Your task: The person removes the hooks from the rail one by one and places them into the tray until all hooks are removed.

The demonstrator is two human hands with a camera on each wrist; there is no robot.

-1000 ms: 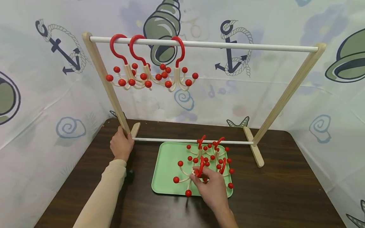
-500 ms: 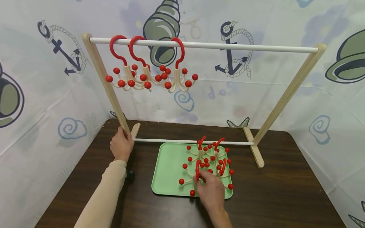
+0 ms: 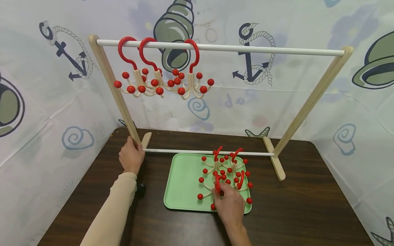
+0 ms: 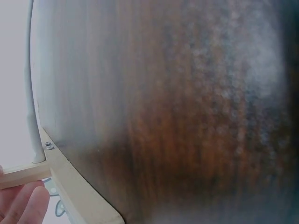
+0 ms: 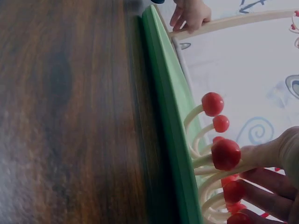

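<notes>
My left hand (image 3: 131, 156) grips the left wooden post (image 3: 112, 83) of a rack, low down near its foot; its fingertips (image 4: 35, 205) show in the left wrist view. With the right hand (image 3: 230, 206), I pinch a red-hooked hanger (image 3: 217, 183) at its hook's base, over the front of a green tray (image 3: 180, 186). Cream curved arms tipped with red balls (image 5: 226, 154) spread from this hanger, low at the tray; whether they touch it I cannot tell. Several similar hangers (image 3: 240, 179) stand on the tray's right half, hooks up.
Three more hangers (image 3: 192, 56) hang from the white top bar (image 3: 261, 50), toward its left. A lower white bar (image 3: 184, 151) runs just behind the tray. The right wooden post (image 3: 312, 102) stands on a foot (image 3: 278, 168) on the dark table (image 3: 307, 205).
My right hand's hanger has shifted right over the tray and come closer to the other hangers there. The left hand keeps its place on the post.
</notes>
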